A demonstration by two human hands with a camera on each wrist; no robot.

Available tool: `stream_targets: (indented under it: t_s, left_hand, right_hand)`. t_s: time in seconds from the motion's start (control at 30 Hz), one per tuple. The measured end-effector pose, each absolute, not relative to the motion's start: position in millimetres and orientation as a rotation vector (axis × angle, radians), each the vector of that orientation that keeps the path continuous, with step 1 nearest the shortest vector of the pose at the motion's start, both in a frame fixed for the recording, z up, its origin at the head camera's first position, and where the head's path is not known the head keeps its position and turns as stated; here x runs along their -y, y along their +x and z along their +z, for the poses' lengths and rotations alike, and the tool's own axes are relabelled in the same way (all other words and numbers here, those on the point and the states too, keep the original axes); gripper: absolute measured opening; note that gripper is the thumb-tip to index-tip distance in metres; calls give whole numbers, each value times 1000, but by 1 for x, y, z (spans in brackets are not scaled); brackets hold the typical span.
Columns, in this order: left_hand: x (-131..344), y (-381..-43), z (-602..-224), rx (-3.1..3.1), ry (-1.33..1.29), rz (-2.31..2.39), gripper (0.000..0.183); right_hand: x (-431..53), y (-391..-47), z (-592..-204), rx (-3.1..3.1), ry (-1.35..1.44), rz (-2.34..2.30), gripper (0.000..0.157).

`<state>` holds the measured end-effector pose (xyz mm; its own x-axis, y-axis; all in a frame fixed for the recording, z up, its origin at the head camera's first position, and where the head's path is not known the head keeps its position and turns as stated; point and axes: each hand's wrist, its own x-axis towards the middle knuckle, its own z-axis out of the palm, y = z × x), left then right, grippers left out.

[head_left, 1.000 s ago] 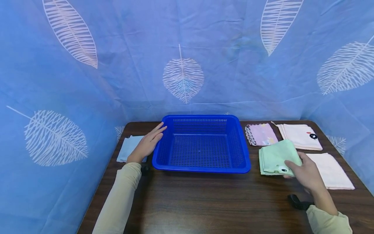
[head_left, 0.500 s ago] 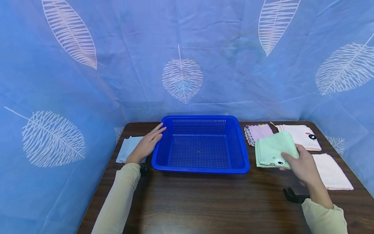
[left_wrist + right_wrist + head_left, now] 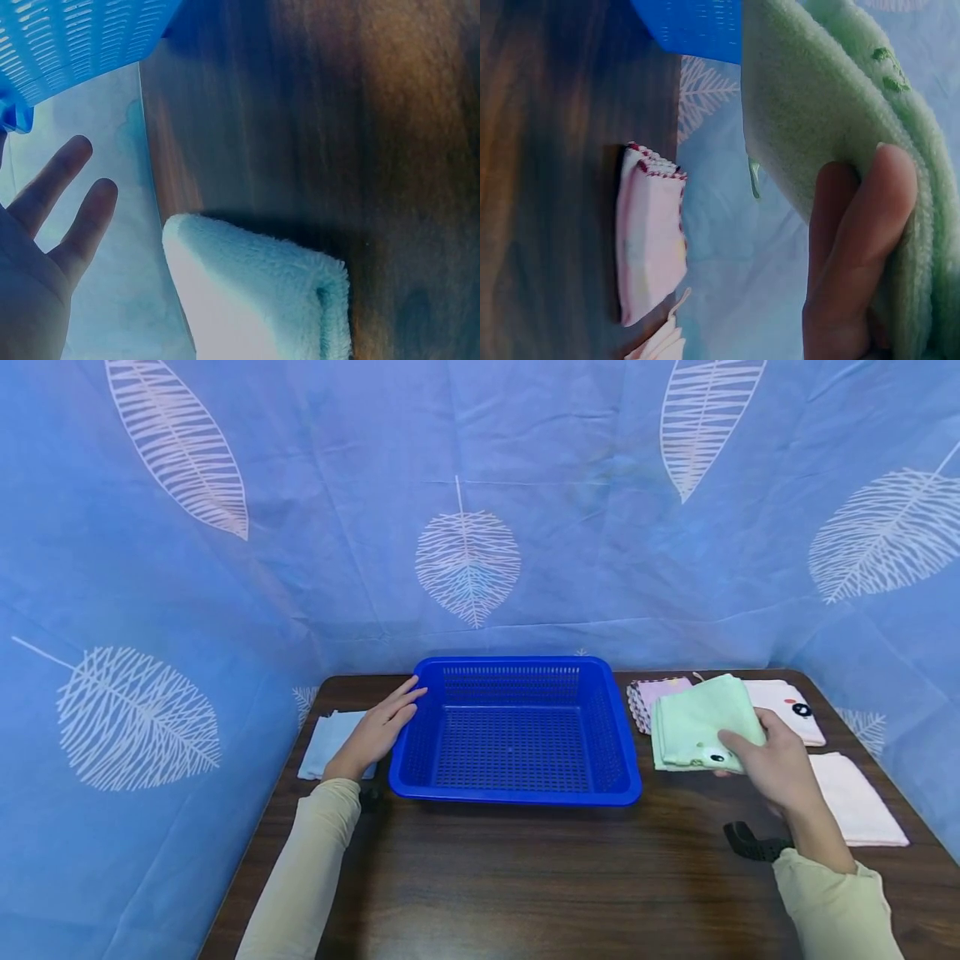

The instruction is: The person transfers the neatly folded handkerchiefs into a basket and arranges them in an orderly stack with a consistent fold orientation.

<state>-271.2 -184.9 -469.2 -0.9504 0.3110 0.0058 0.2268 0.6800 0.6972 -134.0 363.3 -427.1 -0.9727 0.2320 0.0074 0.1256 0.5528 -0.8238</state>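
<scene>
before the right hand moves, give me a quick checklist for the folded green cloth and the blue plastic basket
1. Right hand grips folded green terry cloth: ok, pinched near its right edge.
2. Cloth lifted off dark wooden table: ok, raised in right wrist view.
3. Cloth above rectangular blue plastic basket: not ok, right of it.
4. Left hand at basket's left rim: ok.
5. Left hand's pressure on basket: cannot tell.

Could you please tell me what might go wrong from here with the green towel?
The right hand grips the folded green towel by one side only, so its layers might fall open. If lowered, it could disturb the lilac checker-edged towel, which it partly covers in the head view. The left hand at the blue basket might nudge it.
</scene>
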Motion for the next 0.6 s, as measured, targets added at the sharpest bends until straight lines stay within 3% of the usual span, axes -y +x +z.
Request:
stream_targets:
  t_s: [0.6]
  left_hand:
    - [185, -270, -468, -2769, 436, 1136, 48]
  right_hand:
    - [-349, -153, -406, 2588, -280, 1558, 70]
